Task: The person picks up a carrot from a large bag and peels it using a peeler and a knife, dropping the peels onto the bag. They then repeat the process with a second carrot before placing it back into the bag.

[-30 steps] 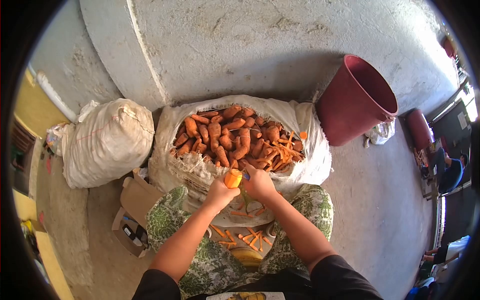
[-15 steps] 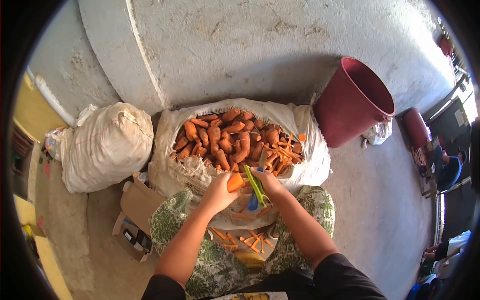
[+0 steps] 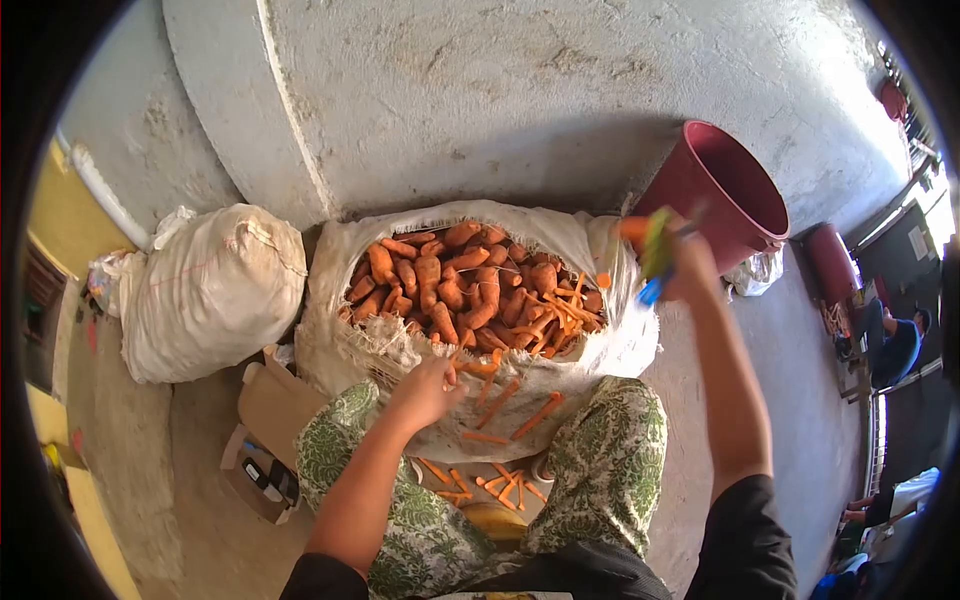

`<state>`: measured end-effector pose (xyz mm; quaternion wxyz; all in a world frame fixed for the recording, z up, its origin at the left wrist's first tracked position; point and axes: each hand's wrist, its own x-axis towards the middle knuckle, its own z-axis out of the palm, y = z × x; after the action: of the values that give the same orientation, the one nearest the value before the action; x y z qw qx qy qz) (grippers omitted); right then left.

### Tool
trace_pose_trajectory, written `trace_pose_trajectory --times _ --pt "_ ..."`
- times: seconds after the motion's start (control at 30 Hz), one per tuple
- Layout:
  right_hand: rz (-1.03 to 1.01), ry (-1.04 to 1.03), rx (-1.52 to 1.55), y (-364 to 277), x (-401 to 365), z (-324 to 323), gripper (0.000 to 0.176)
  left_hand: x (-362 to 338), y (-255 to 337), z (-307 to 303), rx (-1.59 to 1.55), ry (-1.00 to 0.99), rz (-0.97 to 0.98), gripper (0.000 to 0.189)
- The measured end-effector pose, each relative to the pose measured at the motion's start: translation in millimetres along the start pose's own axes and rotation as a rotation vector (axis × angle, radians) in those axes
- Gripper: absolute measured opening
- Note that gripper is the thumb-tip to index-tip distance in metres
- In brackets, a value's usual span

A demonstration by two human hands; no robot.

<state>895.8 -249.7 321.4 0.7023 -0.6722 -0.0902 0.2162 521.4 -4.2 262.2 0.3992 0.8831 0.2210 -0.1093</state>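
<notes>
My right hand (image 3: 688, 268), smeared by motion, is raised beside the red bucket, closed on a blue-handled knife (image 3: 650, 291) and a yellow-green strip-shaped thing (image 3: 656, 243). An orange carrot piece (image 3: 632, 229) shows at its fingertips, just left of the bucket's wall. Down at the near edge of the open sack (image 3: 625, 345), my left hand (image 3: 425, 392) has its fingers partly curled and apart, close to orange pieces (image 3: 480, 368) on the sack cloth. Unpeeled carrots (image 3: 455, 285) fill the sack, with orange peel strips (image 3: 560, 318) lying on their right side.
The red bucket (image 3: 700, 215) leans near the wall at the right. A full white sack (image 3: 215, 295) stands left, above an open cardboard box (image 3: 270, 410). Peel strips (image 3: 510, 485) lie on the floor between my legs. A person in blue (image 3: 900, 345) is at far right.
My right hand has swung up and right to the bucket, carrying the knife, green thing and a carrot piece. The peeled carrot has left my left hand, which stays near the sack's edge.
</notes>
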Motion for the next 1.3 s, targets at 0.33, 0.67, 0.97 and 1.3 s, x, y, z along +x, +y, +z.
trace_pose_trajectory --times 0.33,0.67,0.97,1.3 --pt "-0.221 0.253 -0.136 -10.2 6.9 -9.4 0.02 20.5 11.0 5.3 0.066 -0.068 -0.142 0.028" --pt "0.005 -0.028 -0.46 122.0 -90.8 103.9 0.028 119.7 -57.2 35.1 0.04 -0.024 -0.309 0.029" --pt "-0.057 -0.092 -0.763 113.1 -78.0 106.1 0.028 205.0 -100.3 104.9 -0.011 0.214 -0.019 0.023" --pt "0.006 -0.165 -0.844 106.8 -72.8 108.8 0.026 252.5 -87.0 122.5 0.208 0.035 0.017 0.016"
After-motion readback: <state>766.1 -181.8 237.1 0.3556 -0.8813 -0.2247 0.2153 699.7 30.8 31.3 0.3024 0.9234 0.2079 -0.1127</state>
